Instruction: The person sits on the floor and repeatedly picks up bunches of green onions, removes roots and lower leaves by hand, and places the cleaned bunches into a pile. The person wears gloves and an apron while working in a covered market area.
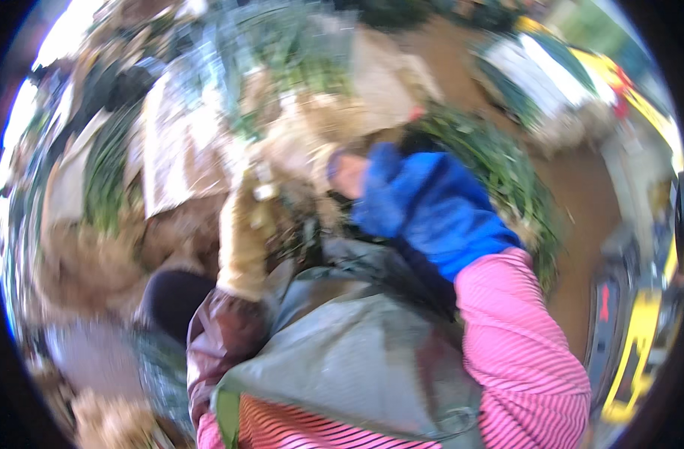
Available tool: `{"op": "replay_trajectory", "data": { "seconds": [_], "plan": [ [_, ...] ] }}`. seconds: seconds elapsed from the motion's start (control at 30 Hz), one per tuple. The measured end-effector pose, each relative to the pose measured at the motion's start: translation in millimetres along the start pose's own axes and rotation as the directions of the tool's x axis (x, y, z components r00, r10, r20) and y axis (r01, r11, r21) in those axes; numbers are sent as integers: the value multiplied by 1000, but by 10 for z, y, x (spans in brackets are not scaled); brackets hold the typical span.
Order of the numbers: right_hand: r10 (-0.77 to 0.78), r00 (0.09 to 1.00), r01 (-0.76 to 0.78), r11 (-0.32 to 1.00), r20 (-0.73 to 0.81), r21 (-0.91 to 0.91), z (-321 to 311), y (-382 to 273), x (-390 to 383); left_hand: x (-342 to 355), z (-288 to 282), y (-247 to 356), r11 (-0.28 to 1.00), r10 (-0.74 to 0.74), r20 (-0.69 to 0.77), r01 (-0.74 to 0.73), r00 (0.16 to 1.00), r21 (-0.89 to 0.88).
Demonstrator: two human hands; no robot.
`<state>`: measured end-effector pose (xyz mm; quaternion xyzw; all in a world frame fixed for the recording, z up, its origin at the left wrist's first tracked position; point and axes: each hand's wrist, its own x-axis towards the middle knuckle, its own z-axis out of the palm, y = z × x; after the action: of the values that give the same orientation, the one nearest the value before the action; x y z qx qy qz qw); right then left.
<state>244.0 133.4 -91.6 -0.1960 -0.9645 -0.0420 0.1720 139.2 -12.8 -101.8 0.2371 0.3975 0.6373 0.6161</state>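
My left hand, in a cream-yellow glove [243,236], reaches up beside the pale root end of a bundle of leek-like green stalks [312,56]. A small whitish bit [266,192] shows at its fingers, too blurred to name. From the right, my right hand in a blue glove [428,198] comes to the same bundle's shaggy tan roots [319,120], its reddish fingertips smeared by motion. Whether either hand grips the bundle cannot be made out. Clear, shiny plastic appears about the bundle's green leaves.
Loose green stalks [488,150] lie right of my right hand. Another wrapped bundle [540,71] is farther right on brown ground [581,194]. More bundles [110,168] stand at the left. A yellow-and-black frame [637,355] is at the right edge; a grey-green apron [357,337] covers my lap.
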Motion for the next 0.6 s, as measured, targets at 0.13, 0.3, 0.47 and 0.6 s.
{"op": "replay_trajectory", "data": {
  "seconds": [0.13,0.3,0.47,0.6],
  "plan": [
    [503,860,-180,140,87,974,534,-204,182,183,-276,-193,988,10,-59,-19,998,-151],
    [445,877,-130,582,-181,803,-542,-284,8,360,-440,-315,974,-80,185,117,979,-196],
    [730,684,-230,212,2,950,-1732,234,-803,562,-67,-266,975,-2,250,58,968,-214],
    [929,355,-180,183,-109,966,-2255,651,-2075,711,-194,-264,999,16,96,-12,995,-47]
  ]
}}
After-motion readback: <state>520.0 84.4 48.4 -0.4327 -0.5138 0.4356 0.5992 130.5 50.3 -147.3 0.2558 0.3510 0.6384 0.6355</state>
